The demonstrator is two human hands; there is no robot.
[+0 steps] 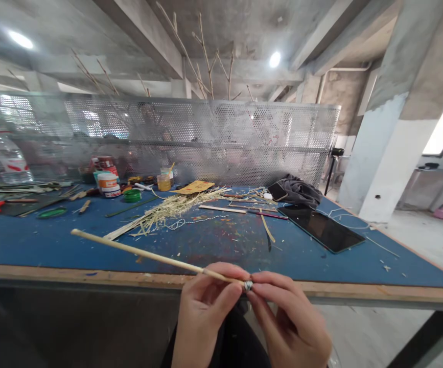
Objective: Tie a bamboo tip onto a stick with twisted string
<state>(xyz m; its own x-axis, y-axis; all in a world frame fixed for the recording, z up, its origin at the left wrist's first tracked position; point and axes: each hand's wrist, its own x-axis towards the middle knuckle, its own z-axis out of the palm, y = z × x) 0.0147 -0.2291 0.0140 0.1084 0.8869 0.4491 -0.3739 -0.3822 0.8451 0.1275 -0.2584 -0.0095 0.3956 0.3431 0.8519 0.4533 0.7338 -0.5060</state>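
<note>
A thin, pale wooden stick (140, 252) slants from the upper left down to my hands, in front of the table's near edge. My left hand (209, 301) is closed round its lower right part, thumb and fingers pinched together. At that end sits a small wrapped bundle of whitish and dark thread (248, 285), showing between the fingertips of both hands. My right hand (290, 312) pinches this wrapped end from the right side. The fingertips of the two hands nearly meet there.
On the blue table (213, 250) lie a heap of pale fibre strips (167, 209), a black tablet (323, 227), a phone (278, 191) by a dark cloth (300, 191), paint jars (108, 184) and a water bottle (8, 156). A perforated metal screen (221, 143) stands behind.
</note>
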